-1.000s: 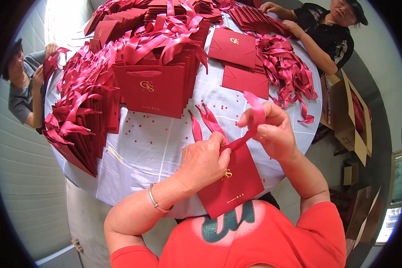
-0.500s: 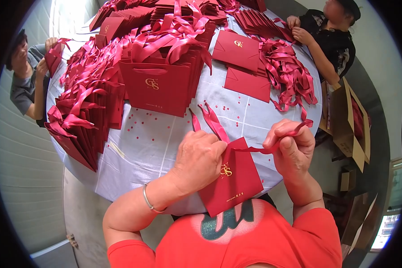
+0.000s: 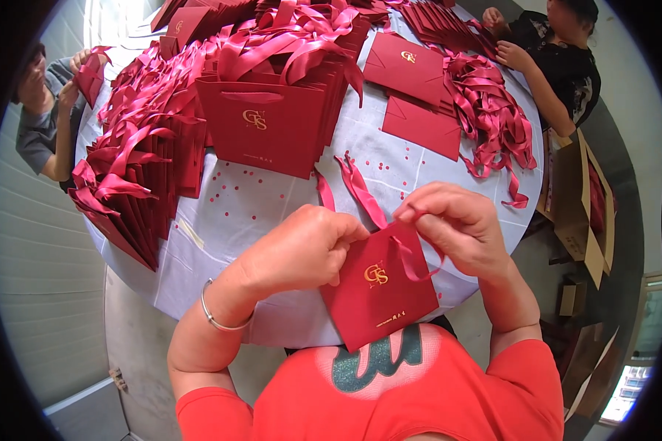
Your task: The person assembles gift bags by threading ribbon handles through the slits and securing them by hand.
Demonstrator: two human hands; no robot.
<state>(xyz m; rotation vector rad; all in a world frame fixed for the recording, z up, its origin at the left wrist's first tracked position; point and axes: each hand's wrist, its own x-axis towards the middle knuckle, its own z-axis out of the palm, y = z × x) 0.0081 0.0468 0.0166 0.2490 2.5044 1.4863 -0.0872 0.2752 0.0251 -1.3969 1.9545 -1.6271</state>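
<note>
A flat red paper gift bag [image 3: 379, 305] with gold print lies tilted at the table's near edge, against my shirt. My left hand [image 3: 301, 246] is closed at the bag's top left corner, its fingertips pinching the upper edge. At the top right corner my right hand [image 3: 463, 228] pinches a red satin ribbon [image 3: 408, 259], which loops down over the front of the bag. Another ribbon strip [image 3: 360, 189] stretches away from behind the bag's top edge onto the cloth. What lies inside my curled fingers is partly hidden.
Rows of ribboned red bags [image 3: 265, 125] fill the table's left and far side. Flat bags [image 3: 421, 126] and a heap of loose ribbons [image 3: 489, 110] lie at right. Red dots speckle the white tablecloth [image 3: 228, 253]. Two people handle bags across the table. Cardboard box [image 3: 577, 198] at right.
My right hand has moved left to the bag's top corner, and the stretched ribbon now hangs in a loop. My left hand has shifted left along the top edge.
</note>
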